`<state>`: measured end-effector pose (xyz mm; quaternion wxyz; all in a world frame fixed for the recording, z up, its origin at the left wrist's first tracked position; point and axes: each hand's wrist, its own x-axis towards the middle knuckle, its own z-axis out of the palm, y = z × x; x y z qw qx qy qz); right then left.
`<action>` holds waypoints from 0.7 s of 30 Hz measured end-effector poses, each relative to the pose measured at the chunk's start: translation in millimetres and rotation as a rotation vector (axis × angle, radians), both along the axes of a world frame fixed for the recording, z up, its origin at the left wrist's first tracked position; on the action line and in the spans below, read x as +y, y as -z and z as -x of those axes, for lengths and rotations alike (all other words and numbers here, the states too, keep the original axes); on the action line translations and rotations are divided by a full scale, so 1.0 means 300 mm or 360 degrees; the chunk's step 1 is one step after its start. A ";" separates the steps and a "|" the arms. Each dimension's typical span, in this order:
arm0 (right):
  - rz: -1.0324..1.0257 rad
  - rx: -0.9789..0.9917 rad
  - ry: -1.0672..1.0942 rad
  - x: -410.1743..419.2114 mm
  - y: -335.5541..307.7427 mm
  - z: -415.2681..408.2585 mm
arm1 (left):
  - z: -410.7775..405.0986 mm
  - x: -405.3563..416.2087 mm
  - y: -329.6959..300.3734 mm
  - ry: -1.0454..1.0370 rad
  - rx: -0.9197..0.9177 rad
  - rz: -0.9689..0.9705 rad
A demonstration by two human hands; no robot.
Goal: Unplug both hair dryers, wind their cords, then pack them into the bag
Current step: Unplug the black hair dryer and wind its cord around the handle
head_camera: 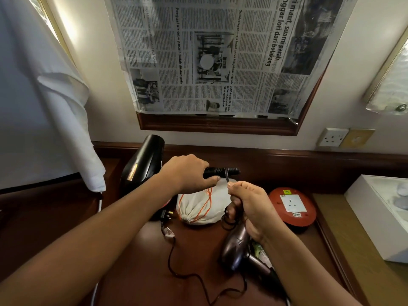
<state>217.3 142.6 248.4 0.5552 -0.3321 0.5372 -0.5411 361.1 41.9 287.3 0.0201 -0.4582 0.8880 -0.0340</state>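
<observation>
My left hand (187,171) has its grip closed round the handle of the black hair dryer (141,164), and that handle runs left to right, level with the back edge of the bench (141,257), its ribbed cord-end (229,171) poking out past my knuckles toward my right. The dryer's fat barrel stands off to the left, up near the wall. My right hand (249,208) sits just below and to the right of that cord-end, thumb and forefinger pinching the black cord (227,178) where it drops from the handle, a bunch of loops (229,219) hanging under my fingers. So here's the thing the next wrap hangs on: the handle's long axis lies crosswise in front of me, the cord leaves it on the right-hand side, and my right hand is the nearer one, nearly touching it. I reckon the cord has to go over and round that crosswise handle, my left holding it steady. The bronze hair dryer (238,248) lies lower right on the bench, partly under my right wrist, handle pointing toward me. A loose cord (176,270) trails across the bench to a plug (166,215) beside the drawstring bag (198,206), which lies between my two hands, just beyond them, still to be packed by the look of it.
</observation>
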 end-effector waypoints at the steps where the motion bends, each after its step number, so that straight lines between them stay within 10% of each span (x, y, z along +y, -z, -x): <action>1: -0.0009 -0.0017 -0.0021 0.006 0.004 -0.006 | -0.002 -0.001 -0.005 -0.0004 0.0016 0.0001; 10: 0.0096 -0.0368 -0.0255 0.040 0.080 -0.011 | -0.016 0.002 -0.045 -0.0011 0.0227 -0.0073; 21: -0.0019 0.0406 -0.0465 -0.001 0.077 0.026 | -0.033 0.032 -0.046 0.0113 0.0254 -0.0213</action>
